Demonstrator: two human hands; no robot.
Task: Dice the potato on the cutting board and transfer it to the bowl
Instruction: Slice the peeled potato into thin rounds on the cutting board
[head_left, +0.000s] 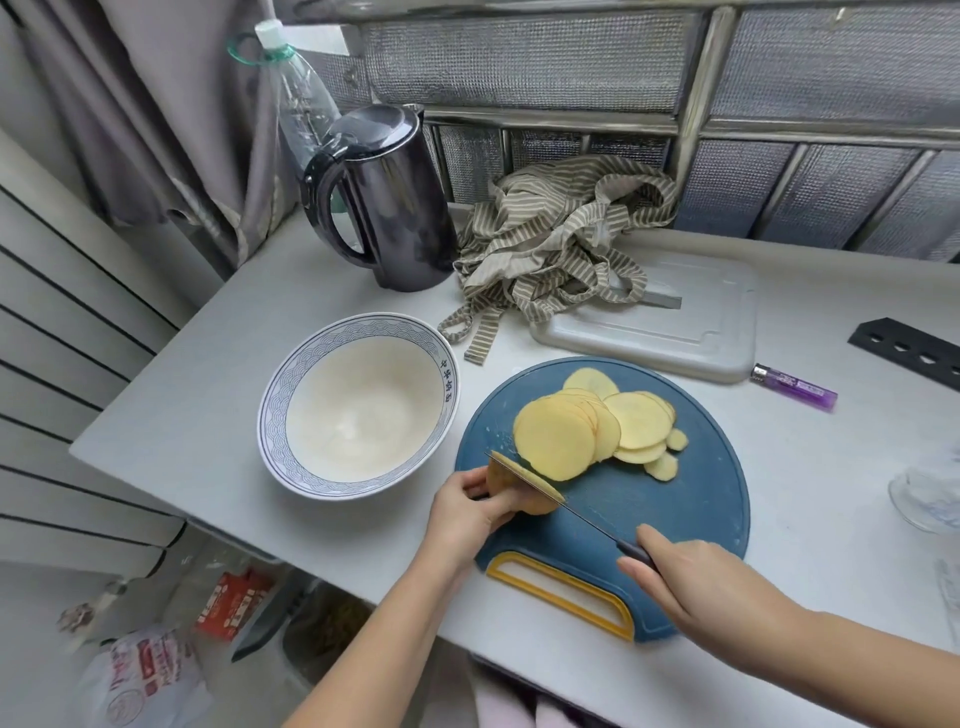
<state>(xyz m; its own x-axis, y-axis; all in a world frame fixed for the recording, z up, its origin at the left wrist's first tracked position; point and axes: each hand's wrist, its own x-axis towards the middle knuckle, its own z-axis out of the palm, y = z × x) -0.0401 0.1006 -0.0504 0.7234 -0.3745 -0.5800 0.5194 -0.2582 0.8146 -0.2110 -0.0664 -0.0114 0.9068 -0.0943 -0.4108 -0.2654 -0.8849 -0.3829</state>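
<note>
Blue board (701, 493) holds perhaps 9 potato slices (558, 441); 1 bowl (270, 415) left, bare. Our left hand (467, 512) clasps 1 potato stub (519, 491), right hand (691, 582) grips 1 knife (587, 519).

Single head-worn view — wide-angle, looking forward and down onto the white table (208, 395), close above the blue cutting board (675, 509); lines bow at the edges.

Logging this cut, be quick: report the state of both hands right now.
Left hand: closed, holding the potato piece on the cutting board.
Right hand: closed, gripping the knife.
</note>
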